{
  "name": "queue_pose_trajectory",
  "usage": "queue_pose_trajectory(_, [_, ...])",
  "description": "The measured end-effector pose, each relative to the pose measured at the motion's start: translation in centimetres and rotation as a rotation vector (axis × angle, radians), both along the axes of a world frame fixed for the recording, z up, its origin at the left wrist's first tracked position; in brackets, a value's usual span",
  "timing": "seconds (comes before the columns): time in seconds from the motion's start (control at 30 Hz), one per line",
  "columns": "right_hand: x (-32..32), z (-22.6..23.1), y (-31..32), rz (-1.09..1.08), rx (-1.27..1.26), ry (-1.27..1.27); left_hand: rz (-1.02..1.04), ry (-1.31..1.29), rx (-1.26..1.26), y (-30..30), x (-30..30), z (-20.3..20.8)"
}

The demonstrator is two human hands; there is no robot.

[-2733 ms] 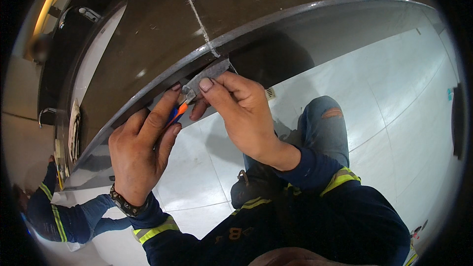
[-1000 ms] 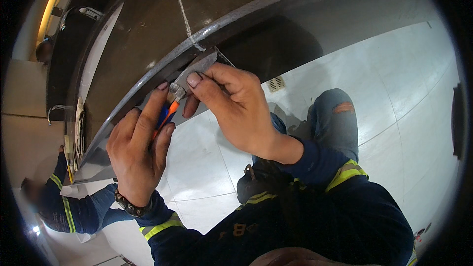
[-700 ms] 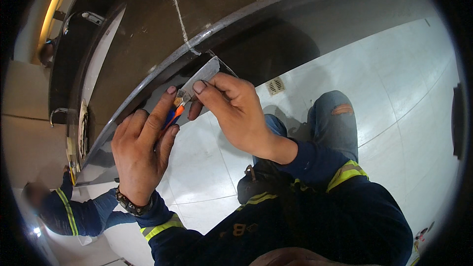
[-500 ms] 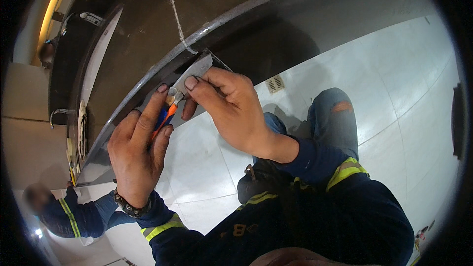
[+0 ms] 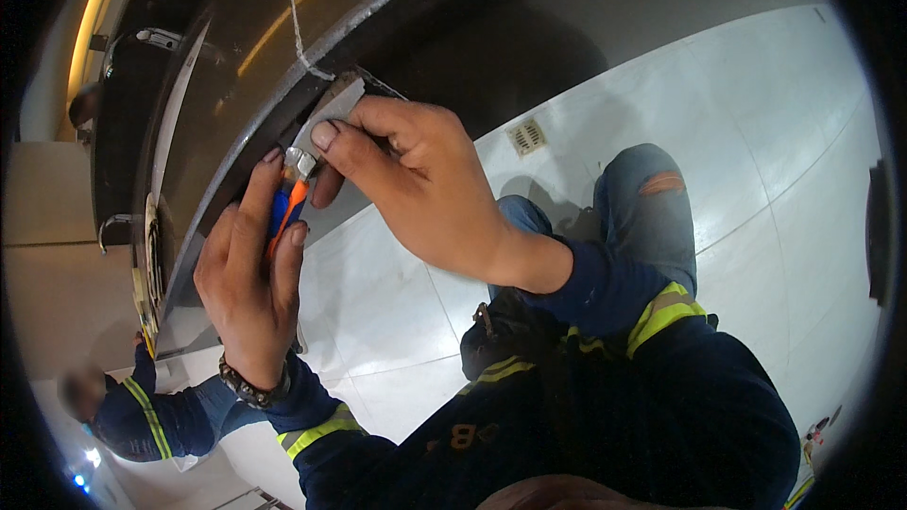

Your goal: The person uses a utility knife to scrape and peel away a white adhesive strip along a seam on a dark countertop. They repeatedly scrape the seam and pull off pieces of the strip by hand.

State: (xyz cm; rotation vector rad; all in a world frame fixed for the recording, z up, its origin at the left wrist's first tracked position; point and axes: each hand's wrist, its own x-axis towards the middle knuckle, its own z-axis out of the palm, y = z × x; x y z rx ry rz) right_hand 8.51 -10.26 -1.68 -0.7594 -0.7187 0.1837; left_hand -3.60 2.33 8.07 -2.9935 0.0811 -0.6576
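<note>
My left hand closes its fingers round a slim tool with a blue-and-orange handle and a shiny metal end. Much of the handle is hidden by the fingers, so its exact kind is unclear. My right hand pinches a flat grey strip between thumb and fingers. One end of the strip lies close to the tool's metal end; whether they are joined cannot be made out. The strip's far end is at the underside of the dark glossy slab's edge, near a white string-like line.
My bent knee in jeans is below the slab, over pale floor tiles with a square drain. Another person in a dark reflective-striped top is at the lower left. A yellow light strip runs along the upper left.
In the picture, both hands, the tool and the grey strip have shifted left and slightly up, along with the slab's edge. Both grips look the same.
</note>
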Motion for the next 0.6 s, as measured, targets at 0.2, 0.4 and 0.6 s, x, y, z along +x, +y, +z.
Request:
queue_pose_trajectory(0.2, [-0.8, -1.5, 0.0, -0.018, -0.009, 0.009, 0.004, 0.063, 0.185, 1.2, -0.7, -0.7])
queue_pose_trajectory(0.4, [-0.7, -1.9, -0.6, 0.01, -0.085, 0.039, 0.069, 0.134, 0.199, 0.5, -0.3, -0.3])
queue_pose_trajectory(0.6, [-0.1, -0.6, 0.1, -0.047, -0.055, -0.002, -0.023, -0.008, 0.062, 0.5, 0.1, -0.6])
